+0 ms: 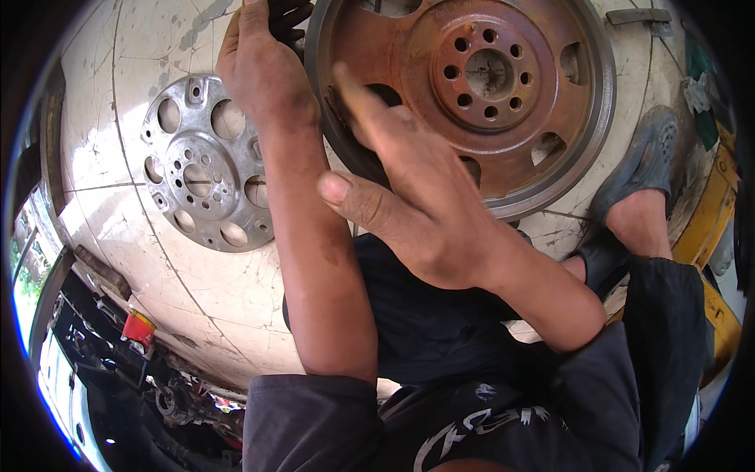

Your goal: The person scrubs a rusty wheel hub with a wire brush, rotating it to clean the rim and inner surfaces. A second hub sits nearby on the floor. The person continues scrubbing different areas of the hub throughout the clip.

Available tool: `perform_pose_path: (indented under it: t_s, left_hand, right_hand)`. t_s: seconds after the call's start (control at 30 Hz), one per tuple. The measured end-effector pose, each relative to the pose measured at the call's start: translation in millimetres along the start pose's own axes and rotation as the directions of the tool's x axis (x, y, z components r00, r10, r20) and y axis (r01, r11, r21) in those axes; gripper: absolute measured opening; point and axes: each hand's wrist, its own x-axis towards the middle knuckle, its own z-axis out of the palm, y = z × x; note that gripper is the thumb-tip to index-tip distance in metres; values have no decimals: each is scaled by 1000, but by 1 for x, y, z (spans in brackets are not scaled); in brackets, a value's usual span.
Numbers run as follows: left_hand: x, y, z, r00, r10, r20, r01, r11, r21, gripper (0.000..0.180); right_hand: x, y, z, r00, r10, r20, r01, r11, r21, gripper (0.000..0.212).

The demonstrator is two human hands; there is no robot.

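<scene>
The wheel point(429, 79) is rust-brown, the plate point(206, 146) silver, the floor point(181, 295) cream with dark lines.

The floor point(220, 315) is pale cream tile, its dark joints and fine cracks running across it, with grey blotches near the top. Bright daylight whitens the left side. Dark machinery point(177, 401) crowds the lower left beside a red and yellow container point(138, 329); a yellow metal frame point(712, 208) edges the right.

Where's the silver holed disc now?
Head view, left of centre: the silver disc lies on the tiled floor, left of the rusty disc, its right edge partly behind the left forearm.
</scene>
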Motion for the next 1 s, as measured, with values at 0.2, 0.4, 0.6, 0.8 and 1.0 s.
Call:
perform_pose_path:
  t_s: [0.2,0.4,0.6,0.8,1.0]
  left_hand:
    - [-1,4,-2,1000,-21,-19,20,998,-55,40]
    - [5,2,-6,999,-17,41,17,1000,4,40]
    - [-7,12,5,999,-29,-39,29,999,14,40]
    - [5,1,-6,999,-25,32,24,999,21,41]
    - [-5,11,5,1000,0,-12,2,995,96,40]
  right_hand:
    - [-60,22,-10,995,-66,78,76,988,-133,91]
    - [-20,9,2,993,-117,-1,115,977,-178,89]
    - [-57,20,-20,994,32,109,-31,999,-15,87]
    - [-4,10,0,998,-66,3,66,998,-13,86]
    - [-61,19,-13,993,-47,108,52,997,-51,90]
